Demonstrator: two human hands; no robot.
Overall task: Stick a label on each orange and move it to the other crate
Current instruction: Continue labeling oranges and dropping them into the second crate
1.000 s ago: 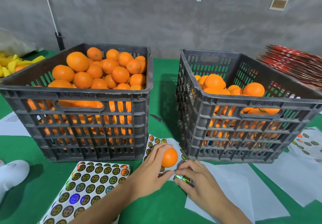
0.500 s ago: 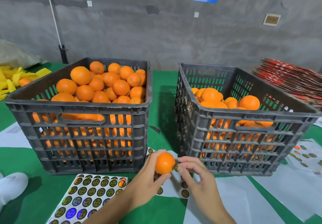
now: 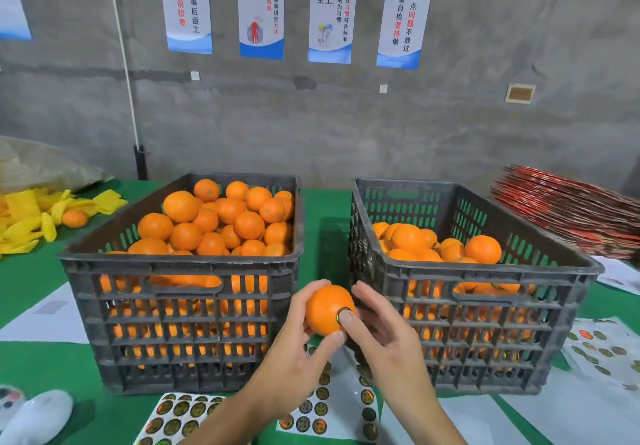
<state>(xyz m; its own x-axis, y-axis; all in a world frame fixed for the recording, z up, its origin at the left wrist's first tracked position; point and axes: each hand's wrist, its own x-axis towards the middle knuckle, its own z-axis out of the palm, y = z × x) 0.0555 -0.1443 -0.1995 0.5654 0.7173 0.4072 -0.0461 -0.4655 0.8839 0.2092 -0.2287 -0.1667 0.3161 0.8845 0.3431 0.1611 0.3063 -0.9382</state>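
Where 1 orange (image 3: 327, 309) sat low beside the sheet, left hand (image 3: 294, 361) now cups it raised; right hand (image 3: 384, 337), fingers loosely spread, thumb pressing label (image 3: 344, 315) on; transfer pending.

Head camera looks forward and down, close over two crates (image 3: 180, 271).

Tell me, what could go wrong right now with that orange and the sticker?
1. The label sits under just the right hand's thumb tip; if pressed unevenly, an edge may lift.
2. The left hand holds the orange only by its fingertips, above the table; a hard push could knock it loose.
3. The right crate has a high rim; a dropped orange could bruise.
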